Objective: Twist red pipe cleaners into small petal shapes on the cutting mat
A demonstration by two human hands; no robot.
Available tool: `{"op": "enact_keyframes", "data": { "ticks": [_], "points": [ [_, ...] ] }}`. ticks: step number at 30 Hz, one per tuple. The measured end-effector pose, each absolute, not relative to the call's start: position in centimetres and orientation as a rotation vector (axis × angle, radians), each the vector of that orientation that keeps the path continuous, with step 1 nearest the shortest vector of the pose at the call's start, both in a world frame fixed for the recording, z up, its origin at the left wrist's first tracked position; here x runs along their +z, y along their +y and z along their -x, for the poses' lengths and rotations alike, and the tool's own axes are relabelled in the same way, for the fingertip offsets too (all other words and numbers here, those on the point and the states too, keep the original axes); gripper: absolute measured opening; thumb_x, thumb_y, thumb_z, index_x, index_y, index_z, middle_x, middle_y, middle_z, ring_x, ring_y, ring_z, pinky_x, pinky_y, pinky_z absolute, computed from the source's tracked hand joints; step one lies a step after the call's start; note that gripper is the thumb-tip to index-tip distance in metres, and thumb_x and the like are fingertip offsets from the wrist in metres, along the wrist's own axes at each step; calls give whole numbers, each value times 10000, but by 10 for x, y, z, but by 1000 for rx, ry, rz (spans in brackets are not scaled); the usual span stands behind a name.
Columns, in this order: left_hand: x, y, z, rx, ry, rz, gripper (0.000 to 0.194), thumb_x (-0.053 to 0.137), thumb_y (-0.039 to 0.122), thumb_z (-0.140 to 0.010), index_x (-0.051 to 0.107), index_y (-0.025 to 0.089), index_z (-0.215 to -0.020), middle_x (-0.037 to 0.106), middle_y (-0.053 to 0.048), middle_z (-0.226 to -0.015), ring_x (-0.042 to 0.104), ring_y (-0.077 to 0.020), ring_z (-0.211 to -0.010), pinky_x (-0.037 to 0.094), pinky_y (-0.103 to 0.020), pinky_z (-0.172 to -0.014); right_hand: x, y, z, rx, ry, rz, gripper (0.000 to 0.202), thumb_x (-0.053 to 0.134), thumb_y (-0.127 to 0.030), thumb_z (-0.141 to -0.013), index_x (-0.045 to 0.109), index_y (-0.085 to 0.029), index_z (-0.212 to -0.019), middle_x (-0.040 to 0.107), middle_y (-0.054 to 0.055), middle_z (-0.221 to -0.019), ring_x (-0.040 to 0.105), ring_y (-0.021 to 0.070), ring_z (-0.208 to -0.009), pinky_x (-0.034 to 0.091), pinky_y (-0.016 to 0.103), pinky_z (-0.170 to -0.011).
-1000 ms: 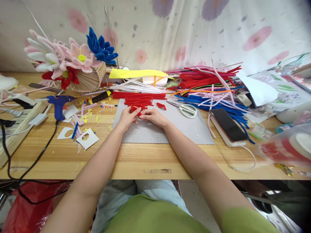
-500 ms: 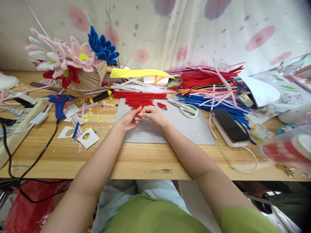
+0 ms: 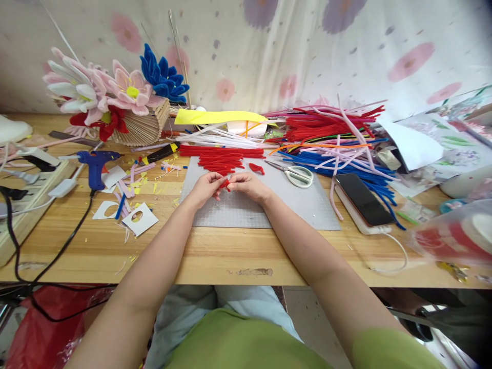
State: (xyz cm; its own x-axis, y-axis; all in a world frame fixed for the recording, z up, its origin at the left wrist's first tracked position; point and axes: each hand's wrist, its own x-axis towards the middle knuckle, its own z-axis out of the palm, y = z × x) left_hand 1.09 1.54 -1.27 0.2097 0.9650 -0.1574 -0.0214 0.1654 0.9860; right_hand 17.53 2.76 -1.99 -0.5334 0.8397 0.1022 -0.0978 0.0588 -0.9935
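Observation:
A small red piece of pipe cleaner (image 3: pixel 226 185) is pinched between my two hands over the grey cutting mat (image 3: pixel 300 210). From the left, my left hand (image 3: pixel 208 188) grips it with closed fingers. On the other side, my right hand (image 3: pixel 249 185) holds it between thumb and fingertips. The piece's exact shape is partly hidden by the fingers. Just beyond my hands lie cut red pipe cleaners (image 3: pixel 221 162), with a longer red bundle (image 3: pixel 223 151) behind them. A folded red pipe-cleaner piece (image 3: pixel 256 168) rests on the mat, left of the scissors (image 3: pixel 299 176).
Left are a blue glue gun (image 3: pixel 96 166), paper scraps (image 3: pixel 140 219), a power strip (image 3: pixel 34 197) and pipe-cleaner flowers (image 3: pixel 130 89). Blue pipe cleaners (image 3: pixel 357 174), a phone (image 3: pixel 363 199) and a plastic-wrapped cup (image 3: pixel 457 233) are at right. White pipe cleaners (image 3: pixel 209 136) lie at the back.
Both hands have shifted slightly to the right and nearer to me. The red piece between them shows more now, and my left fingers have turned over it.

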Motion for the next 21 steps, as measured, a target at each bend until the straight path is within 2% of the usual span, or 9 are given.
{"op": "enact_keyframes", "data": {
  "ticks": [6,10,14,18,21],
  "points": [
    [-10,14,-12,1015,1063,-1008,341,726,398,-640,511,165,-767,498,68,-525,410,-39,-379,394,-168,-344,-17,27,-174,1599,-1542,811,311,753,-391,-578,580,-135,-607,499,-35,-607,394,71,-583,288,240,-566],
    [-7,11,-14,1039,1003,-983,353,756,331,-615,504,169,-801,474,88,-505,367,-28,-360,393,-165,-346,-18,26,-173,1634,-1504,804,324,752,-398,-580,566,-135,-618,478,-43,-603,354,55,-548,249,230,-529],
    [-7,10,-19,984,995,-938,329,747,313,-634,510,163,-806,500,70,-532,391,-33,-376,395,-165,-346,-22,28,-174,1622,-1499,794,351,750,-429,-577,560,-136,-609,474,-39,-597,341,52,-529,236,226,-504],
    [-7,12,-18,961,947,-858,308,732,359,-651,515,154,-728,464,69,-516,380,-25,-378,365,-150,-344,-25,30,-175,1593,-1514,826,354,733,-451,-596,576,-137,-645,459,-47,-582,322,49,-511,240,221,-496],
    [-7,14,-14,989,936,-854,312,740,364,-633,522,144,-673,448,71,-509,347,-11,-376,328,-141,-345,-23,29,-174,1560,-1607,822,332,723,-435,-619,606,-135,-701,495,-40,-616,380,59,-551,285,223,-532]
  ]
}}
